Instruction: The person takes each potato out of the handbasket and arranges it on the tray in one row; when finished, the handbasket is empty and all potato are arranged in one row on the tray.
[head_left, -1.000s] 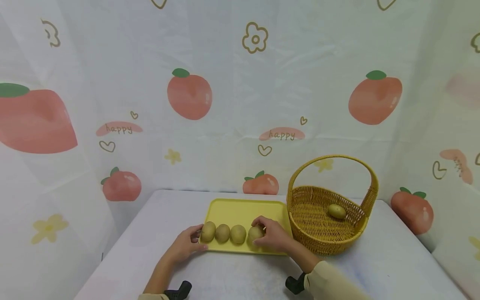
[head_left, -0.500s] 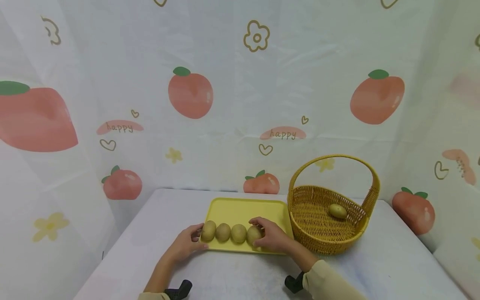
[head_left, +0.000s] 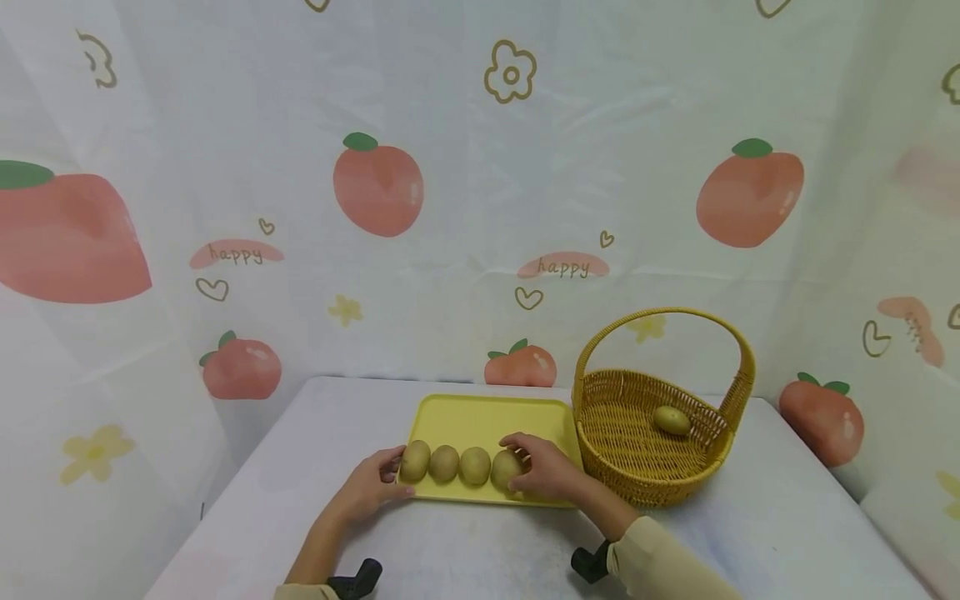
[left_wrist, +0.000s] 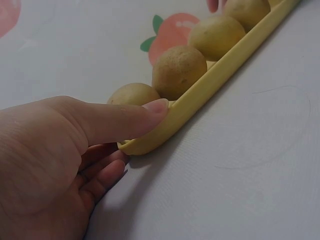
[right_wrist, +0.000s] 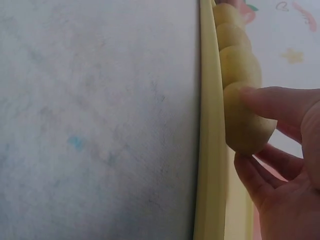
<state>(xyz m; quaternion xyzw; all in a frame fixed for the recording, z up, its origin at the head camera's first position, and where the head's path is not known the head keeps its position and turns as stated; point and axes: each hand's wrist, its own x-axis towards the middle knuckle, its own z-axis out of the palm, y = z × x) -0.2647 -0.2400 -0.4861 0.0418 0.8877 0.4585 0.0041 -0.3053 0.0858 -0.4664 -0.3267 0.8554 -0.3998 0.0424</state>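
Several potatoes form a row along the front of a yellow tray point(head_left: 480, 417). At the row's right end, my right hand point(head_left: 546, 471) holds the rightmost potato point(right_wrist: 246, 122) between thumb and fingers; it rests on the tray against its neighbour point(right_wrist: 240, 65). My left hand point(head_left: 367, 490) grips the tray's front left corner. In the left wrist view the thumb point(left_wrist: 150, 112) lies on the rim, with fingers curled around the corner below. Those fingers are beside the leftmost potato point(head_left: 416, 461); whether they touch it I cannot tell.
A woven basket point(head_left: 645, 492) with a tall handle stands against the tray's right side, with one potato point(head_left: 672, 420) inside. The white-covered table point(head_left: 480, 550) reaches back to a printed curtain point(head_left: 450, 317).
My right hand has shifted the rightmost potato slightly left, closing the small gap to its neighbour. My left hand stays at the tray corner.
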